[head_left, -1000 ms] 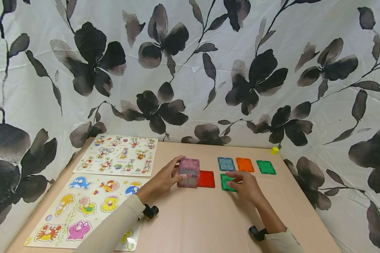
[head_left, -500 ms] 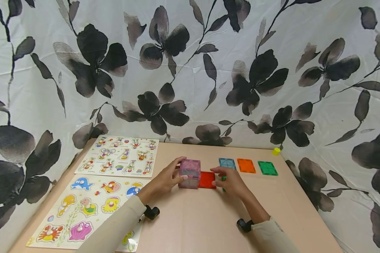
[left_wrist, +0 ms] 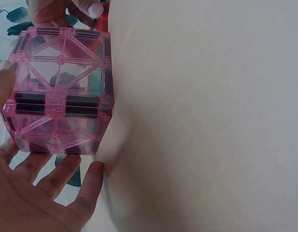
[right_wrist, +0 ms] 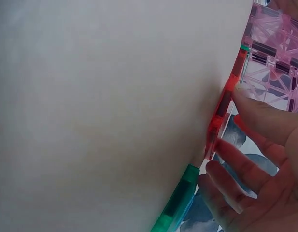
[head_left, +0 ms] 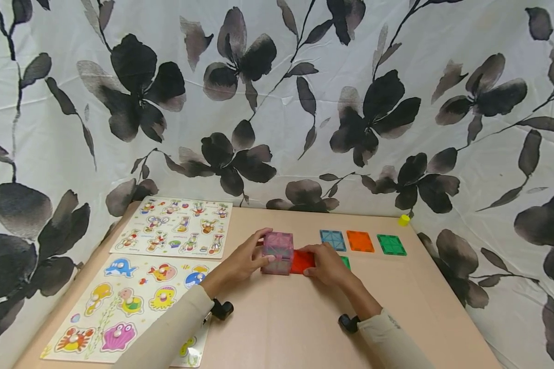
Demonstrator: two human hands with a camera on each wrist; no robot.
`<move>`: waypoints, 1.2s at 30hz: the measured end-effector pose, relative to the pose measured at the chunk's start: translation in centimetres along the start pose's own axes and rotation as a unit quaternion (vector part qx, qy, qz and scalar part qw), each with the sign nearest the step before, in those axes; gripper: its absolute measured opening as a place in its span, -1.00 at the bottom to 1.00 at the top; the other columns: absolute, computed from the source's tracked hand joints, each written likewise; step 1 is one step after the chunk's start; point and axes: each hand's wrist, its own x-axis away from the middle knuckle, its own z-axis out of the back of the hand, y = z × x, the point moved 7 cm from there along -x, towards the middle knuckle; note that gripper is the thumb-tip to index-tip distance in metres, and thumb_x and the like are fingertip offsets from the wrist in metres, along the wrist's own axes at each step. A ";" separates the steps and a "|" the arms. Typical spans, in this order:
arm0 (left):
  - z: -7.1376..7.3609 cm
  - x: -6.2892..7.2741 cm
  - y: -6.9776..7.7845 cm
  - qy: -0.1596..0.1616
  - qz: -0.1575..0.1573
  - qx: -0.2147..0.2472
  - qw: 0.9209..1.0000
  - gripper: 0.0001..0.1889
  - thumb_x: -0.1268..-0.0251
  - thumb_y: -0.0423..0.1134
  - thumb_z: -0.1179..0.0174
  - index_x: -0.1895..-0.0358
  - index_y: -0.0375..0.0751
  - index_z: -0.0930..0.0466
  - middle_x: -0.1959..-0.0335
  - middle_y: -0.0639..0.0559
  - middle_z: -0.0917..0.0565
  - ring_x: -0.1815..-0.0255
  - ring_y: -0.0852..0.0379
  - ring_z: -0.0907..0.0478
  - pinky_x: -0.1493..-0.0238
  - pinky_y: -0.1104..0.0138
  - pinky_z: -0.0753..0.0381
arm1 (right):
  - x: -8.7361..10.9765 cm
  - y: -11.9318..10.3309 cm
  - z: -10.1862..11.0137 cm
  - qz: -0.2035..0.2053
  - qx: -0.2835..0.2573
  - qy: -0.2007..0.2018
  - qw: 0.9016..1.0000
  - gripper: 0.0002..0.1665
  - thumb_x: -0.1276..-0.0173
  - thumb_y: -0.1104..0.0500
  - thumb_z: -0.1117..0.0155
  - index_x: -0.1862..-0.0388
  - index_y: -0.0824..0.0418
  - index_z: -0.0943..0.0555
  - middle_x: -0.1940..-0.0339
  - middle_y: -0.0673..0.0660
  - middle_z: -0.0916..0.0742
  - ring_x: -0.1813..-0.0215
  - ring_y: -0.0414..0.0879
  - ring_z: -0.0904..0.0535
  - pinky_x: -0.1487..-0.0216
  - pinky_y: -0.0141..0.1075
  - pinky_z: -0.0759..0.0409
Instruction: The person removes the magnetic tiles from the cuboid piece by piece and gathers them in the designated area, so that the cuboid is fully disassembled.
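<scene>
A see-through pink cube of magnetic tiles (head_left: 278, 253) stands on the table. My left hand (head_left: 241, 260) holds it from the left, thumb on one side and fingers round the other. In the left wrist view, the cube's tile frames (left_wrist: 61, 59) and dark magnets show clearly. Flat against the cube's right side lies a red magnetic tile (head_left: 301, 262). My right hand (head_left: 330, 265) pinches that tile between the thumb at its near edge and the fingers at its far edge. Partly covered by this hand is a green magnetic tile (head_left: 346, 262), flat on the table.
Blue (head_left: 333, 240), orange (head_left: 360, 241) and green (head_left: 391, 245) tiles lie in a row at the back right. A small yellow piece (head_left: 403, 220) sits near the far corner. Two picture puzzle boards (head_left: 140, 289) cover the left side. A floral cloth (head_left: 304, 128) hangs behind the table.
My right hand has moved left from the near green tile to the red tile and taken hold of it. My left hand stays on the pink cube.
</scene>
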 end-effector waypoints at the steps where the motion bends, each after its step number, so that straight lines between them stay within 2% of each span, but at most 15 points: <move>1: 0.0 0.0 0.0 0.001 0.000 -0.001 1.000 -0.19 -0.52 -0.15 -0.32 -0.69 0.14 -0.07 -0.65 -0.12 -0.31 -0.67 -0.23 -0.29 -0.63 -0.21 -0.28 | 0.0 0.0 0.0 -0.001 -0.001 0.002 1.000 -0.33 -0.20 0.20 -0.68 -0.32 0.08 -0.72 -0.28 0.11 -0.75 -0.29 0.07 -0.49 -0.29 0.03 -0.62; 8: 0.0 -0.1 0.0 -0.002 0.001 0.004 1.000 -0.19 -0.53 -0.15 -0.32 -0.69 0.15 -0.07 -0.66 -0.12 -0.29 -0.68 -0.23 -0.27 -0.63 -0.21 -0.29 | 0.0 0.0 0.1 0.000 0.001 0.012 1.000 -0.36 -0.16 0.21 -0.70 -0.26 0.09 -0.75 -0.22 0.12 -0.75 -0.31 0.09 -0.50 -0.33 0.07 -0.62; 13: 0.0 -0.1 0.0 -0.002 0.004 0.006 1.000 -0.19 -0.53 -0.15 -0.32 -0.69 0.15 -0.07 -0.66 -0.11 -0.29 -0.69 -0.24 -0.26 -0.62 -0.21 -0.30 | 0.2 0.0 0.3 -0.004 -0.005 0.019 1.000 -0.35 -0.12 0.20 -0.72 -0.24 0.07 -0.75 -0.09 0.12 -0.71 -0.20 0.03 -0.52 -0.25 0.02 -0.66; 17: 0.0 -0.2 0.0 -0.002 0.004 0.003 1.000 -0.19 -0.53 -0.14 -0.32 -0.69 0.15 -0.07 -0.66 -0.11 -0.29 -0.69 -0.24 -0.25 -0.62 -0.21 -0.30 | 0.4 0.0 0.7 -0.006 -0.008 0.028 1.000 -0.38 -0.15 0.25 -0.70 -0.23 0.04 -0.75 -0.07 0.12 -0.70 -0.15 0.02 -0.54 -0.17 -0.03 -0.71; 23: 0.0 -0.2 0.0 -0.003 0.005 0.003 1.000 -0.19 -0.53 -0.14 -0.32 -0.69 0.15 -0.06 -0.66 -0.13 -0.29 -0.69 -0.25 -0.25 -0.63 -0.21 -0.28 | 1.0 0.2 1.4 -0.009 -0.034 0.045 0.998 -0.56 -0.19 0.34 -0.64 0.00 -0.03 -0.80 -0.05 0.05 -0.75 -0.17 0.04 -0.56 -0.19 0.01 -0.72; 29: 0.0 -0.3 -0.1 -0.003 0.006 0.004 1.000 -0.19 -0.53 -0.15 -0.32 -0.69 0.15 -0.07 -0.65 -0.13 -0.29 -0.69 -0.25 -0.26 -0.64 -0.21 -0.27 | 1.4 0.7 1.8 -0.035 -0.092 0.023 0.995 -0.63 -0.24 0.41 -0.58 0.17 -0.06 -0.78 0.05 -0.02 -0.75 0.04 -0.01 -0.52 0.14 -0.24 -0.70; 36: 0.0 0.0 0.0 -0.001 0.007 0.001 1.000 -0.18 -0.53 -0.16 -0.31 -0.70 0.07 -0.05 -0.67 -0.13 -0.27 -0.69 -0.24 -0.25 -0.64 -0.23 -0.25 | 2.3 1.1 2.7 -0.053 -0.122 0.005 0.991 -0.75 -0.33 0.32 -0.54 0.20 -0.06 -0.83 0.11 -0.02 -0.77 0.18 0.00 -0.54 0.31 -0.30 -0.63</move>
